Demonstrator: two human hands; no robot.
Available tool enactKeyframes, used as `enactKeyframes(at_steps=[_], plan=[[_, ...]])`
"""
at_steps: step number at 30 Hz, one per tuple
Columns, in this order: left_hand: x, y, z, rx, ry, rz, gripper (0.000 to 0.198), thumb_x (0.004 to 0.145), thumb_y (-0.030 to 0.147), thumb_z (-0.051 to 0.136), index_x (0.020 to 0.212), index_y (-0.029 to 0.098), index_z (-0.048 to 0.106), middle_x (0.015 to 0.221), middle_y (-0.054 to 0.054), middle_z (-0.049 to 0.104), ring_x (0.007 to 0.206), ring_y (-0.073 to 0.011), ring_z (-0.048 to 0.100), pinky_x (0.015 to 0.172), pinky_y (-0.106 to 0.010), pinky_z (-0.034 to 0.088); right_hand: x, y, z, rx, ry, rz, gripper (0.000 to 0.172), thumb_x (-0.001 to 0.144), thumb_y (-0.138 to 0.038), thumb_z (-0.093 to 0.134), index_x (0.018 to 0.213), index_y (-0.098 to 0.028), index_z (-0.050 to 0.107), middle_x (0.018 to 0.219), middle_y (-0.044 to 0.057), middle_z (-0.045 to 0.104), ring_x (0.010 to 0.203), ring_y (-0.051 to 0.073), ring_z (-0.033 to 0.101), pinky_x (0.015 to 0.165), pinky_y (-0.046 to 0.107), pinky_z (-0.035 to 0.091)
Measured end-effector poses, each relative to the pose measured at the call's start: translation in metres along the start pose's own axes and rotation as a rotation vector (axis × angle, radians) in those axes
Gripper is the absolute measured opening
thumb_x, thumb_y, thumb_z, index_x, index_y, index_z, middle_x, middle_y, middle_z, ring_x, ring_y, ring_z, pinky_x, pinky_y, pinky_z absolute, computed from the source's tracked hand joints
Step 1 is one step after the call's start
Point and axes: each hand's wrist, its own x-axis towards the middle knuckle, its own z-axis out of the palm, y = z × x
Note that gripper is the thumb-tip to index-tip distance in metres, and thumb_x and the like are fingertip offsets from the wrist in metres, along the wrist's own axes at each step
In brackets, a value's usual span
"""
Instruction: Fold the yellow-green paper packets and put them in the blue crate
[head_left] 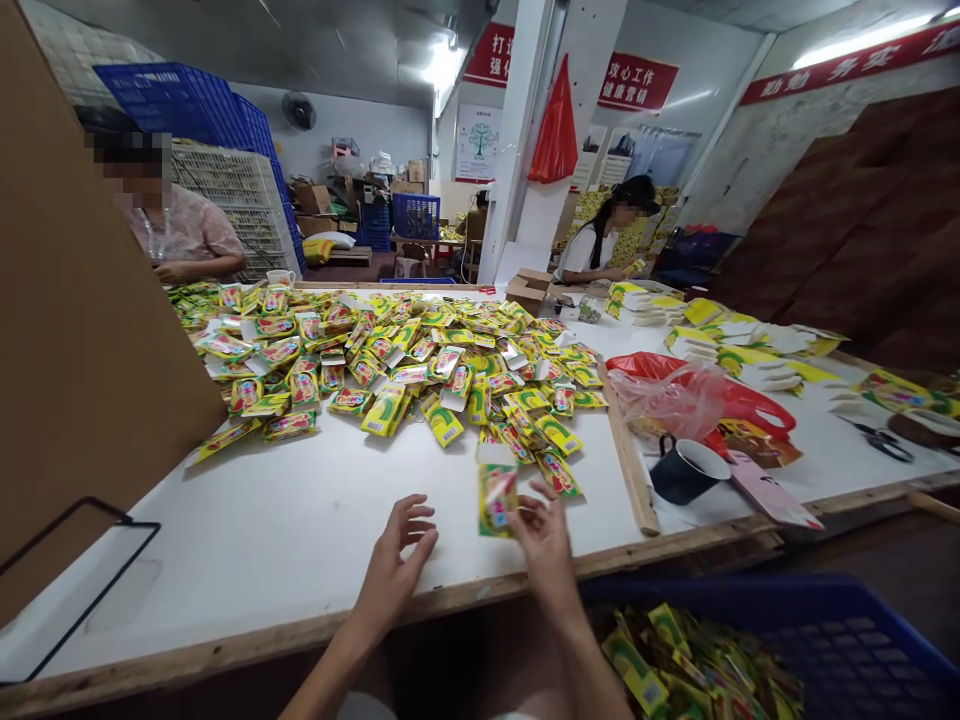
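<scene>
In the head view my right hand (544, 540) grips a small yellow and green printed box (496, 498) by its right edge, above the front of the white table (300, 530). The box's white top flap stands up. To the left, my left hand (401, 555) hovers over the table with its fingers apart and curved, holding nothing. Beyond both hands lies a wide heap of similar small boxes (386, 405), several with white flaps up. What is inside the held box cannot be seen.
A wooden strip (630, 460) borders the heap on the right. Past it are a dark mug (686, 472), a pink phone (772, 488) and a red plastic bag (757, 405). A blue basket (847, 610) of boxes stands below, right. Cardboard (97, 280) rises at left. Two people sit across.
</scene>
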Motion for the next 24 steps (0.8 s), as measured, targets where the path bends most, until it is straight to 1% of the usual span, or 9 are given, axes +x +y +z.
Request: enactKeyframes(at_steps=[1,3,5,9,12,16,19,22,24], plan=[[0.000,0.003,0.003,-0.052,-0.018,0.029,0.043,0.085,0.036,0.052,0.123,0.022,0.035,0.117,-0.008,0.051,0.098,-0.0160,0.056,0.085,-0.031,0.047,-0.012,-0.001,0.013,0.028,-0.100,0.008,0.052,0.080,-0.035,0.058,0.122,-0.020,0.030,0.101,0.009,0.056,0.086,0.018,0.059,0.074,0.030,0.051],[0.000,0.007,0.006,-0.125,-0.036,0.061,0.043,0.086,0.033,0.052,0.124,0.024,0.033,0.123,-0.009,0.047,0.099,-0.0167,0.057,0.084,-0.032,0.048,-0.028,-0.004,0.035,0.008,-0.242,0.018,0.045,0.082,-0.028,0.056,0.121,-0.020,0.034,0.099,0.006,0.055,0.085,0.016,0.058,0.075,0.029,0.050],[-0.001,0.008,0.004,-0.143,-0.028,0.053,0.042,0.087,0.031,0.051,0.124,0.024,0.033,0.125,-0.009,0.046,0.097,-0.0175,0.058,0.077,-0.031,0.050,-0.034,-0.008,0.046,-0.052,-0.300,-0.002,0.039,0.084,-0.024,0.053,0.120,-0.021,0.038,0.103,0.006,0.055,0.087,0.015,0.058,0.077,0.028,0.049],[-0.006,0.001,-0.007,-0.132,-0.079,0.008,0.047,0.086,0.024,0.050,0.128,0.025,0.030,0.120,-0.008,0.050,0.097,-0.0182,0.059,0.077,-0.031,0.050,-0.030,-0.013,0.046,-0.091,-0.380,-0.079,0.033,0.087,-0.019,0.047,0.120,-0.023,0.045,0.115,0.005,0.054,0.098,0.015,0.055,0.082,0.027,0.047],[-0.009,-0.003,-0.012,-0.158,-0.133,-0.007,0.045,0.086,0.021,0.050,0.127,0.025,0.032,0.118,-0.008,0.052,0.099,-0.0185,0.058,0.078,-0.030,0.049,-0.023,-0.011,0.044,-0.058,-0.454,-0.080,0.031,0.086,-0.017,0.047,0.117,-0.023,0.050,0.111,0.004,0.058,0.098,0.015,0.056,0.084,0.028,0.045],[-0.009,-0.003,-0.013,-0.153,-0.128,-0.017,0.045,0.086,0.022,0.049,0.128,0.025,0.031,0.122,-0.009,0.051,0.097,-0.0182,0.059,0.076,-0.029,0.049,-0.016,-0.009,0.047,-0.031,-0.495,-0.063,0.027,0.087,-0.020,0.049,0.113,-0.020,0.055,0.105,0.005,0.061,0.094,0.016,0.057,0.083,0.028,0.045],[-0.006,-0.002,-0.017,-0.078,-0.145,-0.031,0.039,0.087,0.026,0.049,0.124,0.020,0.039,0.122,-0.010,0.053,0.093,-0.0186,0.061,0.075,-0.030,0.050,-0.008,-0.012,0.052,-0.094,-0.518,-0.125,0.016,0.087,-0.023,0.049,0.093,-0.016,0.062,0.093,0.006,0.060,0.088,0.016,0.057,0.079,0.027,0.044],[-0.001,-0.003,-0.022,0.097,-0.062,0.065,0.028,0.086,0.028,0.049,0.112,0.018,0.053,0.126,-0.010,0.051,0.110,-0.0214,0.054,0.093,-0.035,0.044,-0.003,-0.013,0.059,-0.139,-0.491,-0.200,0.017,0.088,-0.023,0.048,0.080,-0.014,0.061,0.088,0.006,0.058,0.086,0.015,0.056,0.078,0.026,0.043],[0.000,-0.004,-0.023,0.172,0.007,0.163,0.024,0.087,0.026,0.048,0.107,0.019,0.057,0.128,-0.008,0.050,0.121,-0.0203,0.045,0.103,-0.035,0.036,-0.003,-0.010,0.063,-0.096,-0.434,-0.187,0.013,0.087,-0.021,0.048,0.092,-0.015,0.058,0.089,0.005,0.058,0.086,0.015,0.056,0.078,0.026,0.044]])
